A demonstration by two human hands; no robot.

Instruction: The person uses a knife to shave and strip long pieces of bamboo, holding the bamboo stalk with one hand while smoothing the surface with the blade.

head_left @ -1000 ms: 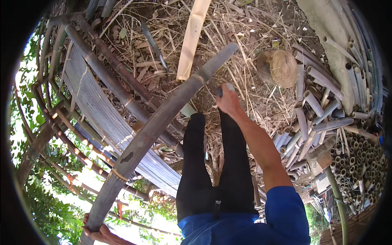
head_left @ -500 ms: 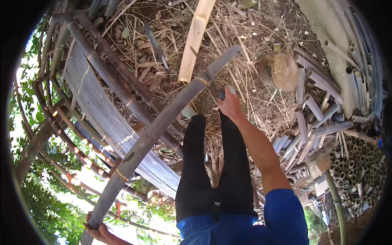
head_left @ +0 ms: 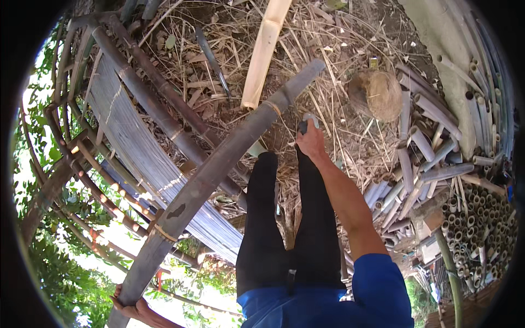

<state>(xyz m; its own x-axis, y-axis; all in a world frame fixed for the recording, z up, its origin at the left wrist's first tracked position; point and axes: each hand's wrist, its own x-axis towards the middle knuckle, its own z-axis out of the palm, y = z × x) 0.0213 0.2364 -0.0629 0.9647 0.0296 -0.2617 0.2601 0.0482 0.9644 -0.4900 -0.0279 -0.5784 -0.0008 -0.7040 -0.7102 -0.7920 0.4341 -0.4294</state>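
Note:
A long dark bamboo pole (head_left: 199, 188) slants from lower left up to the middle of the head view, with pale rings at its joints. My left hand (head_left: 131, 307) is closed around its near end at the lower left. Just right of the pole's far part, my right hand (head_left: 310, 139) is closed on the dark handle of a hand saw (head_left: 302, 128). The saw's blade can hardly be made out now. My legs (head_left: 260, 218) stand close beside the pole. Beyond it lies a split, pale bamboo piece (head_left: 264, 57).
A long dark blade-like tool (head_left: 212, 59) lies on the litter-strewn ground. At right are a round wood block (head_left: 381, 95), loose bamboo offcuts (head_left: 429, 142) and a stack of bamboo tubes (head_left: 473, 229). A grey slatted panel (head_left: 123, 117) and bamboo rails (head_left: 164, 117) stand at left.
The saw blade, seen crossing past the pole before, no longer shows there. My right hand has shifted slightly right. The pole's middle looks a little closer and broader.

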